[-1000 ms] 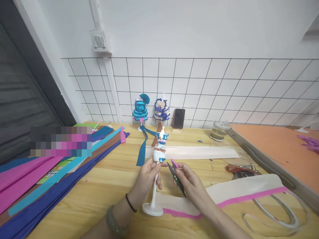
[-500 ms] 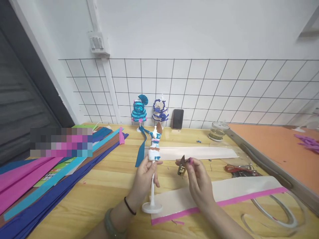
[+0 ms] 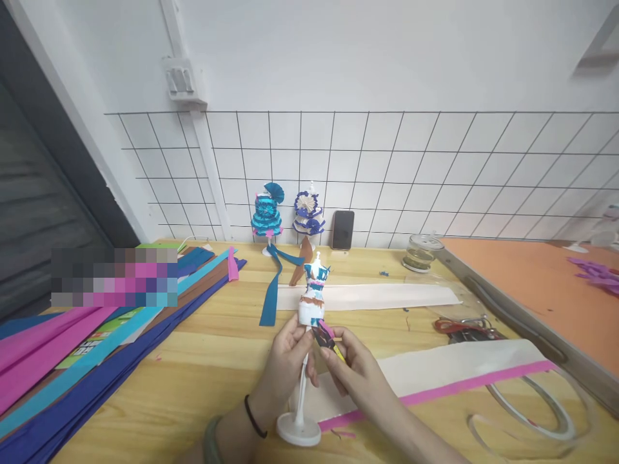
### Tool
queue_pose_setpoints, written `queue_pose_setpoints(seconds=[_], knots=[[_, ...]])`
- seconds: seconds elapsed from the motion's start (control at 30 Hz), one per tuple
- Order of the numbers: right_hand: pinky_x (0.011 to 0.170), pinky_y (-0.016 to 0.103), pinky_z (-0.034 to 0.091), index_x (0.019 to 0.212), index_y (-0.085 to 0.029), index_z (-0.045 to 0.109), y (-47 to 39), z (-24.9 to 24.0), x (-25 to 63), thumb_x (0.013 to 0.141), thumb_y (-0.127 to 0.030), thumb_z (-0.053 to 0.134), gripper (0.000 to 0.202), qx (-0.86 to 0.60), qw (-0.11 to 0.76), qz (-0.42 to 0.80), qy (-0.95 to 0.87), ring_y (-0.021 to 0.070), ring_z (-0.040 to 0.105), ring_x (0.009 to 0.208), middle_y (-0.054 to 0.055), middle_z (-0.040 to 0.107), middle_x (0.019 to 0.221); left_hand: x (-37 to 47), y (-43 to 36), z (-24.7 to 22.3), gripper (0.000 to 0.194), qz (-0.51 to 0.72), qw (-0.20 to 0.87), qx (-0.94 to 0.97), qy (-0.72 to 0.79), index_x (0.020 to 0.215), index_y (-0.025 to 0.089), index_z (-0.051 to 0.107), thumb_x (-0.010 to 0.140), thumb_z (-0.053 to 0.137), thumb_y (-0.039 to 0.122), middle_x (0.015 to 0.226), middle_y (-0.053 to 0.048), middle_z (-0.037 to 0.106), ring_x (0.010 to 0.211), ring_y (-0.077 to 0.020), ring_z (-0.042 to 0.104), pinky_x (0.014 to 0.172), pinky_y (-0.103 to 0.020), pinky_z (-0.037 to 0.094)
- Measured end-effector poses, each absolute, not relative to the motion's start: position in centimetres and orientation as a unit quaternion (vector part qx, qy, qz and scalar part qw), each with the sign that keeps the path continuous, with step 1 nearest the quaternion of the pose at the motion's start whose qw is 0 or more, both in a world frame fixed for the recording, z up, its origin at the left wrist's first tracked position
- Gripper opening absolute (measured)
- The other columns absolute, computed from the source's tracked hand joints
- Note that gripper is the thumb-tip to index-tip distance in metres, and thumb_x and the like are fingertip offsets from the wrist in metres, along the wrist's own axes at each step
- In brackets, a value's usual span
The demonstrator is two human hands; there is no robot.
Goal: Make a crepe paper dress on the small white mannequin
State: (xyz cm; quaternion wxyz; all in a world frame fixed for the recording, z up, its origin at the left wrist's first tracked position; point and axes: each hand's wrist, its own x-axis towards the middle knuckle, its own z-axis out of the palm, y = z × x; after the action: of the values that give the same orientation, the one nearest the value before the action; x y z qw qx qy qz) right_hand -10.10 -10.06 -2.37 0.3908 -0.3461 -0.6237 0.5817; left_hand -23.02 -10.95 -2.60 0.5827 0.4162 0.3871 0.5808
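Observation:
A small white dress-form mannequin, with teal, pink and brown paper bands on its torso, leans slightly on its stand. My left hand is closed around the pole just under the torso. My right hand pinches a small dark-bladed tool with a yellow part; its exact kind is unclear. A pink scrap of crepe paper shows beside the blade, close to the torso's lower edge. Beneath my hands, a pale paper strip with a pink border crosses the table.
Two decorated mannequins and a phone stand at the back wall. Coloured crepe strips cover the left side. A glass jar, a roll of tape, and scissors with red handles lie to the right.
My right hand has moved left with the tool and pink scrap, up to the mannequin's lower edge. My left hand has shifted the mannequin slightly right and nearer.

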Motion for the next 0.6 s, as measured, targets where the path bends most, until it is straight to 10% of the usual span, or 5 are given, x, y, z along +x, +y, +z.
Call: queue_pose_setpoints(seconds=[0.6], knots=[[0.034,0.018,0.025,0.103,-0.017,0.049,-9.73,-2.54,-10.0,0.084,-0.045,0.049,0.033,-0.385,0.389,0.551,-0.63,0.0055,0.031,0.037,-0.006,0.043,0.056,-23.17,-10.78,-2.87,0.036,0.569,0.572,0.447,0.387,0.113,0.015,0.044,0.083,0.052,0.032,0.053,0.008,0.045,0.034,-0.0044,0.038,0.033,-0.019,0.045]])
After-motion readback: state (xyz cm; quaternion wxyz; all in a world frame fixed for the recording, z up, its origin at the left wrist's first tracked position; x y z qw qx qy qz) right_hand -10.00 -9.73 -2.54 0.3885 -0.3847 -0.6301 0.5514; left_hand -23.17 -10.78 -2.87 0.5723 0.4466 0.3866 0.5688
